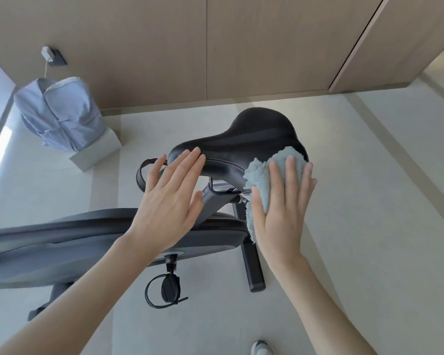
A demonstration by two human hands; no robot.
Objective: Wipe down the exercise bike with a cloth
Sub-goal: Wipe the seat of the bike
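The exercise bike's black saddle [244, 139] stands in the middle of the view, with the grey bike body [62, 242] lower left. My right hand [282, 201] lies flat with straight fingers on a light blue cloth [264, 180], pressing it against the saddle's near right side. The cloth hangs down below the palm. My left hand [169, 196] is flat with fingers straight, its fingertips touching the saddle's narrow nose.
A black pedal with a strap [168, 288] hangs below the bike body, and a black base bar [253, 267] runs along the pale floor. A blue shirt [62, 114] over a white box stands at back left. Wooden wall panels [215, 47] rise behind.
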